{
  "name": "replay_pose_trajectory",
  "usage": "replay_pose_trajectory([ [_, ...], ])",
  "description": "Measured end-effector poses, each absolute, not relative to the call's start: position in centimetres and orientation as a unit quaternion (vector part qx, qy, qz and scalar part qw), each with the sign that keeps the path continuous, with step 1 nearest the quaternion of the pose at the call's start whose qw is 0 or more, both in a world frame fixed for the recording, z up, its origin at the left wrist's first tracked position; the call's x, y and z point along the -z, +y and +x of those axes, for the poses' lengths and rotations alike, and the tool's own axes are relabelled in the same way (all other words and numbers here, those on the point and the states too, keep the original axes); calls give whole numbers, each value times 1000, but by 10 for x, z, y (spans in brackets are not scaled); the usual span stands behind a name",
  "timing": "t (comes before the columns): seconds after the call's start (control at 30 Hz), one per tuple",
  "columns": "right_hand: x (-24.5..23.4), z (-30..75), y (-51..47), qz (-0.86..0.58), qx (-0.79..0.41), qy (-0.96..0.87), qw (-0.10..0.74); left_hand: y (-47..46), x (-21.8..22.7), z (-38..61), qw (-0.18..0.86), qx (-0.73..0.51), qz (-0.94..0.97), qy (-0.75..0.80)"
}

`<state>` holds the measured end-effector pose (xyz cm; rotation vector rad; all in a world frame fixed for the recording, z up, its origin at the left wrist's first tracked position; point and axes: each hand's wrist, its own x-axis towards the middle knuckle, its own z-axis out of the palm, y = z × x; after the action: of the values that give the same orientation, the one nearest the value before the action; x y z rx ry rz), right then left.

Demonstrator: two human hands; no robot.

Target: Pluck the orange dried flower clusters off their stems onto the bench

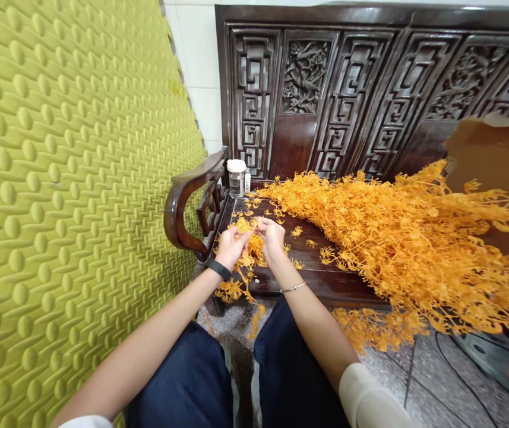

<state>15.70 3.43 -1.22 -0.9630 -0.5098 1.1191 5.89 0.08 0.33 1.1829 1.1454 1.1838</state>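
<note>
My left hand (pixel 231 246) wears a dark wristband and is closed on an orange plastic flower sprig (pixel 243 224), part of which shows above the fingers. Close beside it, my right hand (pixel 272 239), with a thin bracelet at the wrist, pinches at the same sprig; what lies between its fingertips is too small to make out. Under and around both hands are loose orange flower pieces (pixel 255 251) on the dark wooden bench seat (pixel 312 261). A strand of them (pixel 254 318) hangs over the front edge.
A big heap of orange plastic flower stems (pixel 379 232) covers the right of the bench, near a brown cardboard piece (pixel 495 154). A clear jar with a white lid (pixel 236 178) and a small white tube (pixel 247 183) stand by the armrest (pixel 183 202). A yellow-green textured wall (pixel 80 178) rises left.
</note>
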Motion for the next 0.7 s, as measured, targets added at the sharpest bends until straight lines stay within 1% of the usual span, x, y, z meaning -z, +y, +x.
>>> replay_pose_trajectory([
  [0.53,21,155,45,-419,-496,-202,733,-11,-18,59,618,-449,400,508],
  [0.63,18,184,51,-440,-458,-194,748,-33,-24,56,639,-408,420,498],
  [0.7,16,205,52,-446,-439,-192,756,-50,-27,53,641,-385,473,466],
])
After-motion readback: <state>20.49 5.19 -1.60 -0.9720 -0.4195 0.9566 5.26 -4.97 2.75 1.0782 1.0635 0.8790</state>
